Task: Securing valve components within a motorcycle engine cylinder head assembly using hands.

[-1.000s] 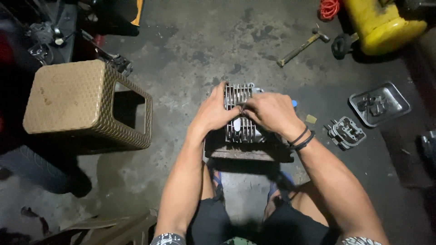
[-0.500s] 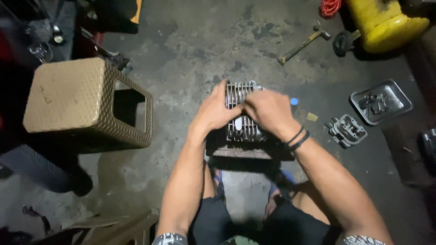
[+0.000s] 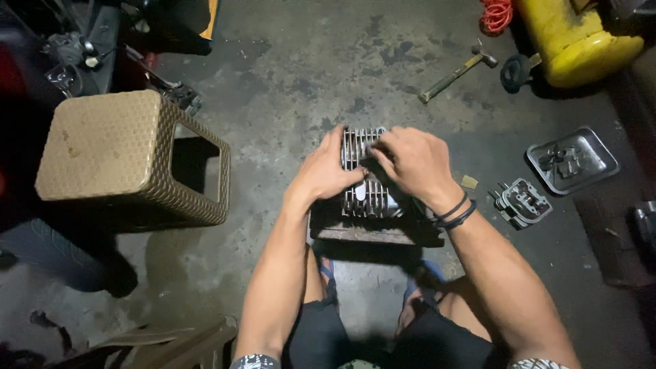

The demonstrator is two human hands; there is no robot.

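Note:
A finned metal engine cylinder head [image 3: 362, 198] rests on a wooden block [image 3: 372, 231] on the concrete floor in front of me. My left hand [image 3: 324, 172] grips its left side. Over its upper right part lies my right hand [image 3: 410, 162], fingertips pinched at the fins near the top; whether it holds a small item there is hidden. Black bands circle my right wrist.
A tan woven plastic stool [image 3: 116, 157] stands at the left. A hammer [image 3: 456, 72] lies at the back, near a yellow tank [image 3: 574, 37] and an orange cord [image 3: 497, 14]. At the right sit a metal tray [image 3: 572, 160] with parts and an engine cover [image 3: 521, 202].
The hands stay on the cylinder head. My right hand has shifted slightly along the top fins; the view has tilted a little.

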